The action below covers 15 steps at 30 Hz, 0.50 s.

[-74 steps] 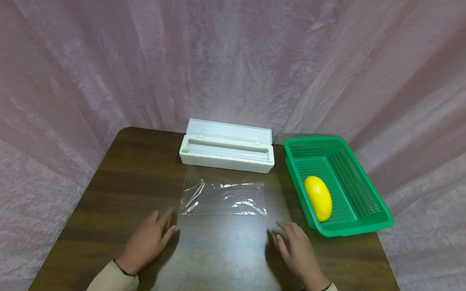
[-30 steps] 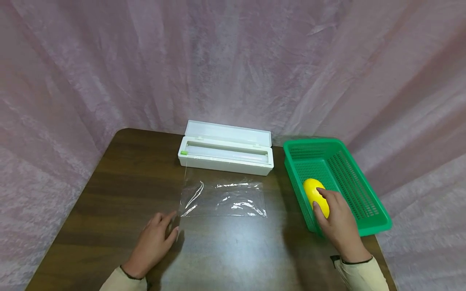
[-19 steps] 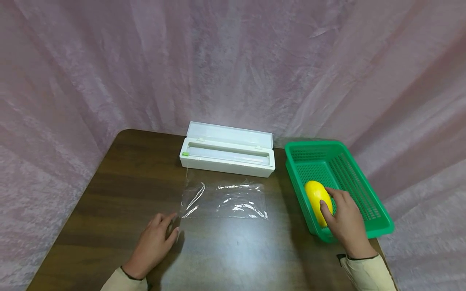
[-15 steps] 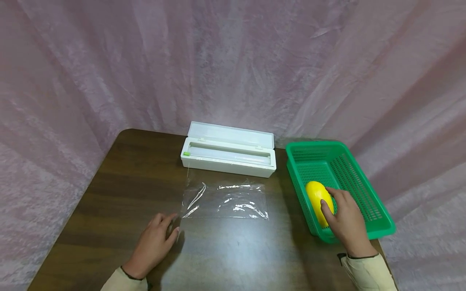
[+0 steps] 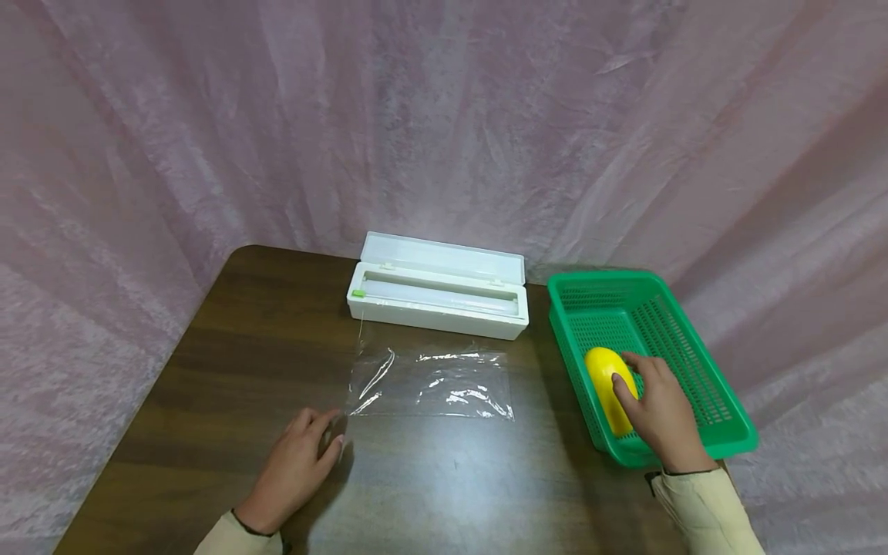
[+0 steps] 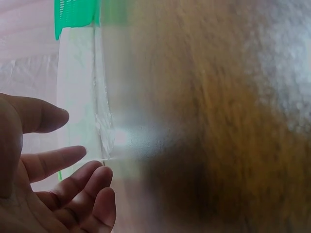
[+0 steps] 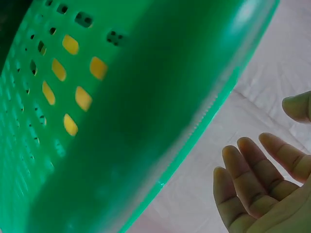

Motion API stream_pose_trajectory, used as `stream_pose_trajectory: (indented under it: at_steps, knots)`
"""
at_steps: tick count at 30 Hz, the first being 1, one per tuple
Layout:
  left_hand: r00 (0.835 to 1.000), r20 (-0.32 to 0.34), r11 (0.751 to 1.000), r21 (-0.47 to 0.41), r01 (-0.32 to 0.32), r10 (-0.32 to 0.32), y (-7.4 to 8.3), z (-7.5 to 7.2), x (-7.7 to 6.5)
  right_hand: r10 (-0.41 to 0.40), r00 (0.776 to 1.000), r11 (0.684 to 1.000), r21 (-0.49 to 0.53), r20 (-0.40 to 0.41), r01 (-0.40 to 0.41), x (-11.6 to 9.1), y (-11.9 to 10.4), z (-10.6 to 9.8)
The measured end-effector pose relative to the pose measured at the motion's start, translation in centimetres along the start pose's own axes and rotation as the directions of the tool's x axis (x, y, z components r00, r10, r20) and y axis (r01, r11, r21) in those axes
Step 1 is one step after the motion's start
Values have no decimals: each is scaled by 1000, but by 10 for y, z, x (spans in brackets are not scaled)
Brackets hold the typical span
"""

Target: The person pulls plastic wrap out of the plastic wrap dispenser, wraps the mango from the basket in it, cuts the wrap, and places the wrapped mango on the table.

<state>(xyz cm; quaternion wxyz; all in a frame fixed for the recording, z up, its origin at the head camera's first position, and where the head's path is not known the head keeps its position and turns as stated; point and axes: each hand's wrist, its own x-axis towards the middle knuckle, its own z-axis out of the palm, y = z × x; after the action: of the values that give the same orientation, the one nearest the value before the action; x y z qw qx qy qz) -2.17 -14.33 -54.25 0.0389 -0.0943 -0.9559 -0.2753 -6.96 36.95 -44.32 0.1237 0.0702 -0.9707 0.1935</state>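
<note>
A smooth yellow mango (image 5: pixel 603 378) lies along the left side of the green basket (image 5: pixel 602 275). My right hand (image 5: pixel 662 416) hangs over the basket, thumb and forefinger spread at the mango's right side in the head view. In the right wrist view the fingers (image 7: pixel 252 177) are loosely bent above the rim, and the mango shows through the basket's holes. My left hand (image 5: pixel 291 466) is relaxed, thumb and forefinger apart, near the lower left corner of a sheet of clear cling film (image 5: pixel 430 385). This sheet runs out from a white cling film dispenser (image 5: pixel 437 318).
The dispenser's lid (image 5: pixel 444 257) stands raised at the back, and a green slider (image 5: pixel 358 293) sits at its left end. A pink curtain (image 5: pixel 444 139) hangs behind the brown wooden table (image 5: pixel 208 401).
My right hand has gone from the table's front right to over the basket, then slid from above the mango to its right side. The left hand has barely moved.
</note>
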Motion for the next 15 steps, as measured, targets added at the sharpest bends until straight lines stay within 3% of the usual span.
stream_pose_trajectory:
  at_steps: [15]
  knots:
    - [1000, -16, 1000, -12, -15, 15, 1, 0, -1, 51, 989, 998, -44, 141, -45, 7, 16, 10]
